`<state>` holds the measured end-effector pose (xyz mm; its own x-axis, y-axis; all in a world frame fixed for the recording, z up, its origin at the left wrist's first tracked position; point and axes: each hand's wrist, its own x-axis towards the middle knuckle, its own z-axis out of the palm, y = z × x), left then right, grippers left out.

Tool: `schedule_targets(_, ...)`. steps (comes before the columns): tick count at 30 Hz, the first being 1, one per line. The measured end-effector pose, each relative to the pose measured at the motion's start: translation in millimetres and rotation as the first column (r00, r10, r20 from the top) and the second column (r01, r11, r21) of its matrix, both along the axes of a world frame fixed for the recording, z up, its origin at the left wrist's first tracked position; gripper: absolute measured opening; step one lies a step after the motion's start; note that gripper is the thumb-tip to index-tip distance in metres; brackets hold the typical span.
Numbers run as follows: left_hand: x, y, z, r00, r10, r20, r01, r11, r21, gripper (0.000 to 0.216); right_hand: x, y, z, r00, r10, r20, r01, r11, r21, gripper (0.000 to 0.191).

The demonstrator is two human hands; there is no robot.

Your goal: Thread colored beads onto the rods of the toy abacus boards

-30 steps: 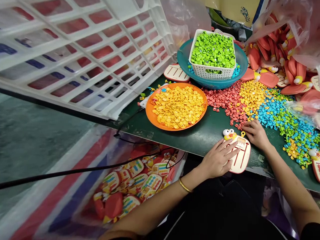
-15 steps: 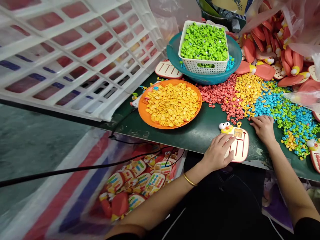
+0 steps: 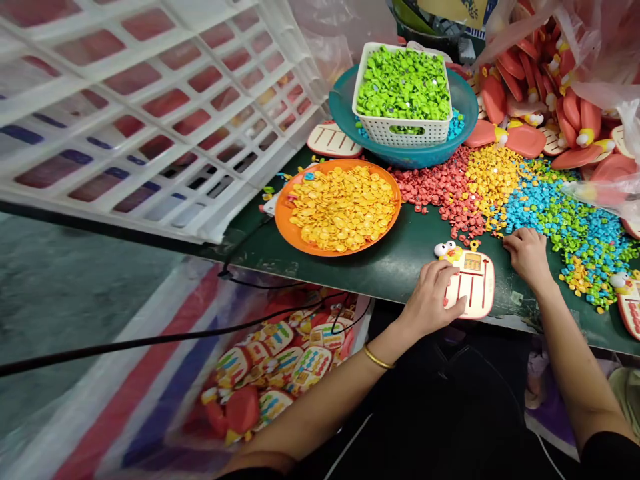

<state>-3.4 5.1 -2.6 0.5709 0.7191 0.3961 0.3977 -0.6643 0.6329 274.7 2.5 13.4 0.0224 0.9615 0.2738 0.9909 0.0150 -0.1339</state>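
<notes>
A cream toy board (image 3: pixel 475 285) with a yellow bird head and slots lies at the green table's front edge. My left hand (image 3: pixel 434 298) rests on its left side, fingers curled over it and gripping it. My right hand (image 3: pixel 527 253) is just right of the board, fingers bent down into the edge of the loose blue beads (image 3: pixel 535 207). What its fingertips hold is hidden. Red beads (image 3: pixel 445 190) and yellow beads (image 3: pixel 493 173) lie in piles just beyond the board.
An orange plate (image 3: pixel 281 223) of yellow pieces sits to the left. A white basket (image 3: pixel 400 131) of green pieces stands in a teal bowl (image 3: pixel 345 110). A white crate (image 3: pixel 150 100) leans at the left. Red toys (image 3: pixel 565 120) are piled at the right. Finished boards (image 3: pixel 280 360) lie in a bag below.
My right hand has moved right, from the red beads to the blue ones. My left hand's fingers have curled on the board. The camera view has shifted slightly.
</notes>
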Motion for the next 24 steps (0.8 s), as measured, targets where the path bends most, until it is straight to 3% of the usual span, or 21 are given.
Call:
schedule_targets(4, 2.1, -1.5, 2.5, 0.995, 0.058, -0.076, -0.054, 0.997, 0.059, 0.051, 0.0, -3.2, 2.3, 0.998, -0.061, -0.001, 0.061, 0.998, -0.023, 0.024)
schedule_targets(8, 3.9, 1.4, 3.1, 0.997, -0.027, -0.076, 0.033, 0.997, 0.068, 0.047, -5.1, -8.0, 13.0, 0.983, -0.112, -0.148, 0.107, 0.993, -0.044, 0.022)
schedule_targets(10, 4.5, 2.6, 1.3, 1.0, -0.02, -0.003, 0.02, 0.996, 0.086, 0.044, -15.6, -11.8, 18.3, 0.921, -0.105, -0.375, 0.087, 0.994, -0.064, 0.019)
schedule_targets(12, 5.1, 2.9, -0.5, 0.999, 0.027, 0.039, -0.031, 0.993, 0.112, 0.04, -31.3, -15.8, 19.5, 0.798, -0.086, -0.596, 0.036, 0.995, -0.095, 0.019)
schedule_targets(15, 6.4, 2.6, -1.2, 0.995, 0.094, 0.033, -0.097, 0.989, 0.112, 0.032, -56.7, -18.8, 12.5, 0.682, -0.114, -0.722, 0.061, 0.993, -0.099, 0.02)
schedule_targets(17, 7.6, 2.4, -0.8, 0.993, 0.12, 0.015, -0.121, 0.988, 0.096, 0.026, -69.2, -18.5, 5.3, 0.7, -0.116, -0.705, 0.111, 0.992, -0.053, 0.021)
schedule_targets(20, 9.3, 2.0, -0.7, 0.988, 0.157, 0.005, -0.156, 0.983, 0.091, 0.017, -78.2, -18.2, -3.0, 0.797, -0.076, -0.599, 0.121, 0.992, 0.034, 0.026)
schedule_targets(24, 11.4, 1.0, -2.7, 0.983, 0.182, 0.021, -0.183, 0.979, 0.095, 0.019, -80.5, -26.8, -7.2, 0.9, -0.029, -0.435, 0.097, 0.986, 0.134, 0.031)
